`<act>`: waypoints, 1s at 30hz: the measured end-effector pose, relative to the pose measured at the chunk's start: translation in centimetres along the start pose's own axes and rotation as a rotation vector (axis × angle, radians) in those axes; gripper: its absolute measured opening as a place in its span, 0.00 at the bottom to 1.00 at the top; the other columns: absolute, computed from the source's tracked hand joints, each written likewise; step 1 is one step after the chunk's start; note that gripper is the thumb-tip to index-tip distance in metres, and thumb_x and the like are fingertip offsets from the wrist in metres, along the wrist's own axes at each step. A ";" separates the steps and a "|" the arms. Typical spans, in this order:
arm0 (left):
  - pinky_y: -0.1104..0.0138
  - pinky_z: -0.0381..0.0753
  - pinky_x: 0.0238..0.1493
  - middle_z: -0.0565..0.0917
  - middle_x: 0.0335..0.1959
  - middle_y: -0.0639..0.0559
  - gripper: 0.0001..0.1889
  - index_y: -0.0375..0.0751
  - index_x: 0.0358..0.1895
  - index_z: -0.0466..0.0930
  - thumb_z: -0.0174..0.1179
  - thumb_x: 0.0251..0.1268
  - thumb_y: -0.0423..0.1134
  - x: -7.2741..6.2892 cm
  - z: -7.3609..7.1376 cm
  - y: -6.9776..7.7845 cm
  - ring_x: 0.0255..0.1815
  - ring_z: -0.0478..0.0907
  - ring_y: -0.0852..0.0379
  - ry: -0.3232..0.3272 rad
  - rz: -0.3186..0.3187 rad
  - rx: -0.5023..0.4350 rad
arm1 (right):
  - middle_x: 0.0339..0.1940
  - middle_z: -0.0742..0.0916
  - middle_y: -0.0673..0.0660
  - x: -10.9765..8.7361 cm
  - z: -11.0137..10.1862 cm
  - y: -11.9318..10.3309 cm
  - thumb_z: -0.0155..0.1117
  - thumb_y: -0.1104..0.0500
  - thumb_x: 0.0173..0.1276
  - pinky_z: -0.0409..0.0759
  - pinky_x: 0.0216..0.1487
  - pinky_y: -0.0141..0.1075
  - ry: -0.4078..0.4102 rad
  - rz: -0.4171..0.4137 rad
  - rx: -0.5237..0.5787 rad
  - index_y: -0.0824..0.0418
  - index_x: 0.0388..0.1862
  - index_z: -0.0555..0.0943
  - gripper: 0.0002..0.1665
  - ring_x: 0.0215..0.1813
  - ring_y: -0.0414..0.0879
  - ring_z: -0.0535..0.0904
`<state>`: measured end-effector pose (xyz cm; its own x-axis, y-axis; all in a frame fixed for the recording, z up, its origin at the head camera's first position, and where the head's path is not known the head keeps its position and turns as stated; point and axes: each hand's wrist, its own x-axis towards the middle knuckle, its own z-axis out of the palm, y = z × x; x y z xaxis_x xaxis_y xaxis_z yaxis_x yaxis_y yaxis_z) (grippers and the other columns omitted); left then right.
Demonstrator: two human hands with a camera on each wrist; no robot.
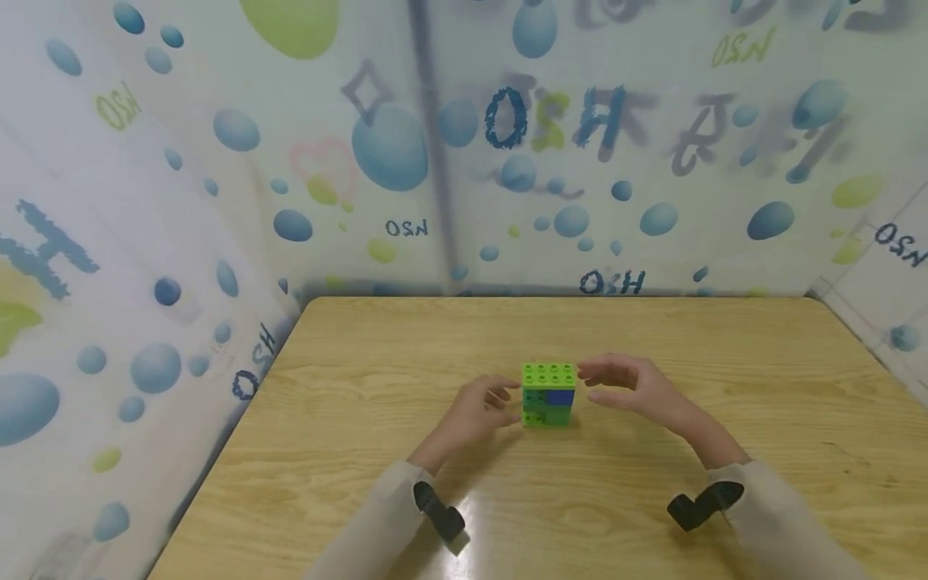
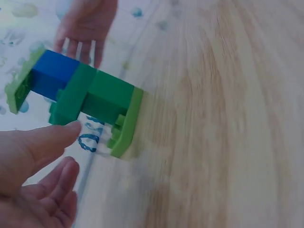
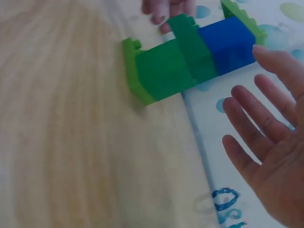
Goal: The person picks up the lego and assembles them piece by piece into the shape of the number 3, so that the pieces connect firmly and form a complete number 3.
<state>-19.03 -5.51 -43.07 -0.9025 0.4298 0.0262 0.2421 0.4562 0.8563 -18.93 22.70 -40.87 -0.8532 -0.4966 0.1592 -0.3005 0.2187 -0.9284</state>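
Observation:
A small stack of toy building bricks stands upright on the wooden table. From the bottom it has a light green plate, a green brick, a wider dark green layer, a blue brick and a light green studded plate on top. On the stack's left side, my left hand has loosely bent fingers and grips nothing. My right hand is at the right side, fingers spread, thumb near the blue brick in the right wrist view.
The wooden table reaches back to a wall printed with blue and green bubbles and lettering. A dark wrist camera is strapped to the left sleeve, another camera to the right.

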 end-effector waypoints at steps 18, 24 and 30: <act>0.56 0.73 0.43 0.78 0.42 0.48 0.13 0.38 0.43 0.79 0.66 0.51 0.30 -1.2 2.5 1.3 0.40 0.79 0.50 0.250 0.070 -0.159 | 0.46 0.82 0.63 -0.9 4.1 2.4 0.67 0.62 0.57 0.77 0.44 0.36 0.157 0.100 0.124 0.70 0.49 0.75 0.22 0.48 0.54 0.79; 0.61 0.74 0.42 0.77 0.40 0.50 0.12 0.39 0.42 0.79 0.65 0.52 0.29 -1.1 2.6 1.6 0.38 0.79 0.54 0.256 0.059 -0.150 | 0.44 0.82 0.64 -0.7 4.3 2.3 0.68 0.61 0.56 0.78 0.42 0.36 0.186 0.132 0.131 0.70 0.47 0.75 0.22 0.44 0.47 0.80; 0.61 0.73 0.43 0.78 0.41 0.52 0.11 0.41 0.42 0.80 0.64 0.54 0.31 -0.9 2.4 1.6 0.39 0.79 0.54 0.240 0.060 -0.159 | 0.44 0.81 0.62 -0.4 4.3 1.9 0.68 0.58 0.56 0.77 0.42 0.35 0.219 0.169 0.089 0.68 0.45 0.76 0.20 0.43 0.46 0.80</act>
<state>-17.02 -3.25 -42.99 -0.9512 0.2474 0.1846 0.2563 0.2996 0.9190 -17.30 19.69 -44.18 -0.9627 -0.2638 0.0595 -0.1159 0.2035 -0.9722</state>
